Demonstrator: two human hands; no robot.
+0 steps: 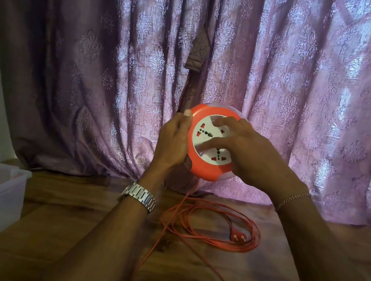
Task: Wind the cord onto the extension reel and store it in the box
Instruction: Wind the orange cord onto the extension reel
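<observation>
While the left grip (175, 138) clasps the reel (212, 144) rim, spread right fingers (221, 124) press its face.

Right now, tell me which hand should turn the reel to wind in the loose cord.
The right hand: its fingers already lie on the white socket face of the round orange extension reel, while the left hand grips the rim, steadying it above the loose orange cord.
</observation>
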